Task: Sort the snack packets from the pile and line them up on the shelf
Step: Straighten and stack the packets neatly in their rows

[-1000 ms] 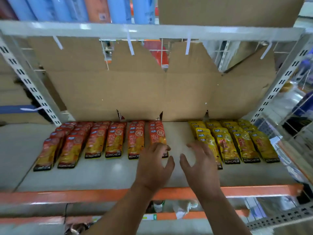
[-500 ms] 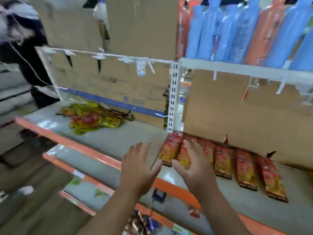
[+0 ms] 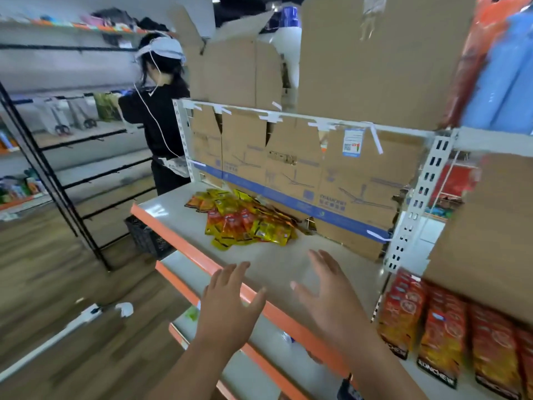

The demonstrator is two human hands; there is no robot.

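A pile of red and yellow snack packets [image 3: 245, 220] lies on the grey shelf [image 3: 288, 264] against a cardboard backing, left of the white upright post. My left hand [image 3: 227, 301] hovers over the shelf's orange front edge, fingers spread and empty. My right hand [image 3: 326, 293] is above the bare shelf just short of the pile, fingers straight, holding nothing. At the lower right, rows of red packets [image 3: 441, 333] lie lined up on the neighbouring shelf bay.
A person in black [image 3: 161, 116] stands at the far end of the shelf, facing other racks. Cardboard sheets [image 3: 302, 174] back the shelf. A white slotted upright post [image 3: 415, 203] divides the two bays. A dark crate [image 3: 147, 238] sits on the wooden floor.
The view has swung left from the lined-up packets toward the pile. Both hands have come off the rows and now reach, open, toward the pile.
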